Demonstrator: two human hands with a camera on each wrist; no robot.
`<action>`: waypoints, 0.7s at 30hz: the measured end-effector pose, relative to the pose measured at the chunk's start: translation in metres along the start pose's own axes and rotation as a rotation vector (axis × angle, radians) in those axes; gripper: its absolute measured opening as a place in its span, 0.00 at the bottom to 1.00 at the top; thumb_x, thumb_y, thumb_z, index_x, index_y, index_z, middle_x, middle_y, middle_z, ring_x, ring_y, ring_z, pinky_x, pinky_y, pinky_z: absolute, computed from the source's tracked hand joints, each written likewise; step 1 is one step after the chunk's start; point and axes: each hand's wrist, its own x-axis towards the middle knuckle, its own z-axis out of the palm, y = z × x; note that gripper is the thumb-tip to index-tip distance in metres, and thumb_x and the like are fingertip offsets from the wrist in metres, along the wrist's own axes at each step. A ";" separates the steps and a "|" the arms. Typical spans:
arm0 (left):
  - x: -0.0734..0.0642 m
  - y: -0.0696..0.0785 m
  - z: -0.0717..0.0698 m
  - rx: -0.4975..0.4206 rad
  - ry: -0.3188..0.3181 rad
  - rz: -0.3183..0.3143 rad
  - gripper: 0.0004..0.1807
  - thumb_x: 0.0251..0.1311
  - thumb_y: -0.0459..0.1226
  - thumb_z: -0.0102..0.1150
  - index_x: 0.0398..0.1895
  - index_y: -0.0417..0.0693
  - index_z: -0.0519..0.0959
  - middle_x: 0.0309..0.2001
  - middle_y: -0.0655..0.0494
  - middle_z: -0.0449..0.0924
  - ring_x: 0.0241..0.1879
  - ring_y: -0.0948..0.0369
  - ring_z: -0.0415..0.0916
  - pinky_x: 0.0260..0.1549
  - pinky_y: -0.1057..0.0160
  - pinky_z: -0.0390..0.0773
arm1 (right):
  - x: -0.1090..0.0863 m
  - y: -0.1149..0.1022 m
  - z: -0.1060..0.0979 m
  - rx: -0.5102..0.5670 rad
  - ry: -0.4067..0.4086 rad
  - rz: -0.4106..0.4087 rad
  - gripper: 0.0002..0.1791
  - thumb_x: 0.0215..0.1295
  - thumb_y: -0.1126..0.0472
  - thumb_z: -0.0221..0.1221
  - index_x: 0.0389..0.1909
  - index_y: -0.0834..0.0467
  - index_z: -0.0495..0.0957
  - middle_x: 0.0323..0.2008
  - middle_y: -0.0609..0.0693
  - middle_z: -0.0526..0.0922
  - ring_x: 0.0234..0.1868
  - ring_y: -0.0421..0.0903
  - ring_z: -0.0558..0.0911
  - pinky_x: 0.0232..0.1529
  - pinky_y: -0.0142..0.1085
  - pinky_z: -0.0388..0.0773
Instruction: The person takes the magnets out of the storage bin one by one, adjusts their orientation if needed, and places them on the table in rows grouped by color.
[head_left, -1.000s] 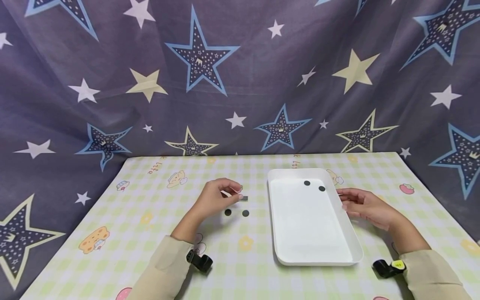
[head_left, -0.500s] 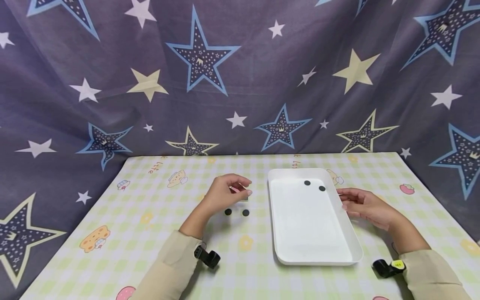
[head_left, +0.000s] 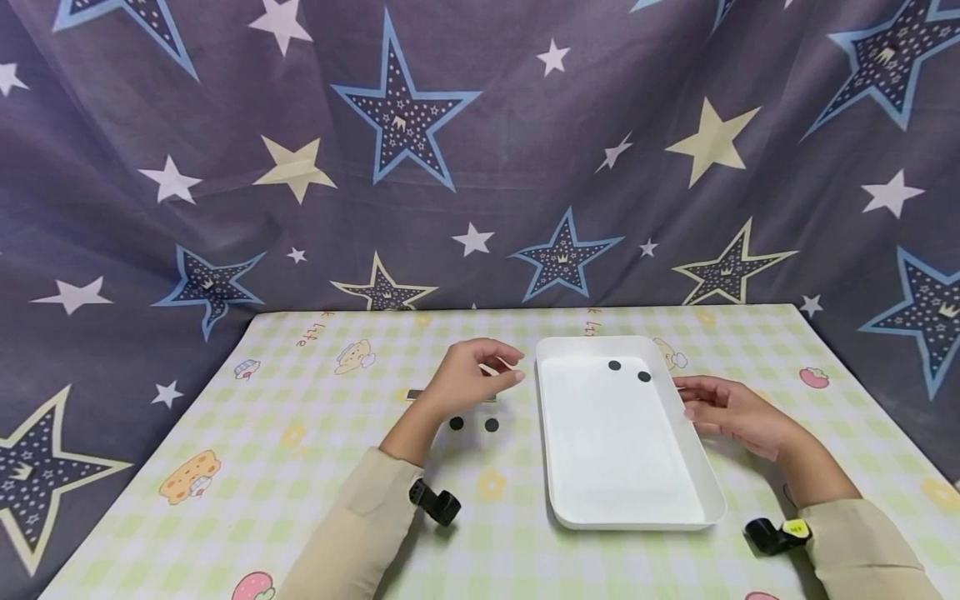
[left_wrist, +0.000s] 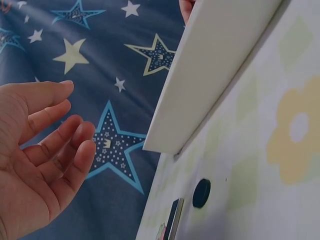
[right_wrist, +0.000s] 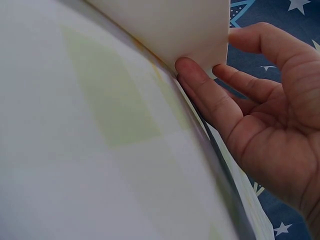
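Note:
My left hand hovers over the table just left of the tray, thumb and fingers apart. In the left wrist view its fingers are loosely bent and nothing shows between them. Below it lie two black discs, a left disc and a right disc. A dark flat strip is mostly hidden behind that hand. The white tray holds two more black discs, one disc near another disc at its far end. My right hand touches the outside of the tray's right wall with its fingertips.
A checked cloth with printed cartoons covers the table. Behind the table hangs a dark star-patterned curtain. Each wrist wears a small black camera, a left camera and a right camera.
My left hand has moved right and away from me, toward the tray, uncovering the strip's left end. The right hand, tray and discs stay where they were.

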 end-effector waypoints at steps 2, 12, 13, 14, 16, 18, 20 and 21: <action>0.003 0.001 0.002 0.004 -0.006 0.004 0.11 0.58 0.34 0.68 0.44 0.42 0.85 0.43 0.46 0.83 0.37 0.58 0.81 0.32 0.62 0.81 | 0.000 0.000 0.000 0.000 0.000 -0.001 0.32 0.73 0.67 0.52 0.69 0.78 0.51 0.56 0.54 0.75 0.51 0.38 0.79 0.47 0.37 0.81; 0.018 0.008 0.014 0.013 -0.042 0.007 0.11 0.57 0.33 0.68 0.43 0.42 0.85 0.43 0.49 0.84 0.38 0.61 0.81 0.34 0.64 0.81 | -0.001 -0.002 0.000 -0.014 0.010 0.015 0.32 0.73 0.67 0.53 0.70 0.77 0.51 0.57 0.58 0.73 0.51 0.37 0.79 0.47 0.36 0.81; 0.019 0.009 0.015 0.019 -0.045 0.008 0.11 0.56 0.34 0.69 0.43 0.42 0.85 0.42 0.51 0.84 0.37 0.61 0.81 0.35 0.65 0.81 | -0.001 -0.002 0.000 -0.014 0.010 0.015 0.32 0.73 0.67 0.53 0.70 0.77 0.51 0.57 0.58 0.73 0.51 0.37 0.79 0.47 0.36 0.81; 0.021 0.010 0.016 0.019 -0.047 0.010 0.11 0.56 0.33 0.69 0.43 0.42 0.85 0.42 0.51 0.84 0.37 0.62 0.81 0.35 0.65 0.81 | 0.000 -0.002 0.000 -0.013 0.010 0.014 0.32 0.73 0.67 0.53 0.70 0.77 0.51 0.57 0.58 0.73 0.51 0.37 0.79 0.47 0.36 0.81; 0.024 0.010 0.019 0.027 -0.047 0.018 0.11 0.56 0.33 0.69 0.42 0.42 0.85 0.41 0.53 0.85 0.36 0.62 0.81 0.35 0.65 0.81 | 0.000 -0.001 0.000 -0.014 0.010 0.011 0.32 0.73 0.67 0.53 0.70 0.77 0.51 0.57 0.58 0.73 0.51 0.37 0.79 0.47 0.36 0.81; 0.028 0.010 0.022 0.038 -0.048 0.028 0.10 0.55 0.33 0.69 0.42 0.41 0.85 0.41 0.53 0.85 0.36 0.63 0.81 0.35 0.66 0.80 | 0.000 -0.001 0.000 -0.016 0.012 0.011 0.32 0.73 0.67 0.53 0.69 0.77 0.51 0.57 0.58 0.73 0.51 0.38 0.79 0.47 0.36 0.81; 0.032 0.010 0.025 0.041 -0.050 0.032 0.11 0.55 0.32 0.69 0.42 0.41 0.85 0.40 0.52 0.85 0.35 0.63 0.81 0.35 0.67 0.80 | 0.000 -0.001 0.000 -0.017 0.014 0.012 0.32 0.73 0.67 0.53 0.69 0.77 0.52 0.56 0.58 0.73 0.51 0.38 0.79 0.47 0.36 0.81; 0.033 0.010 0.027 0.041 -0.052 0.030 0.10 0.55 0.33 0.69 0.42 0.41 0.85 0.40 0.52 0.85 0.35 0.63 0.81 0.34 0.67 0.80 | 0.000 -0.001 0.000 -0.017 0.015 0.013 0.32 0.73 0.67 0.53 0.69 0.77 0.52 0.56 0.58 0.73 0.50 0.38 0.79 0.47 0.36 0.81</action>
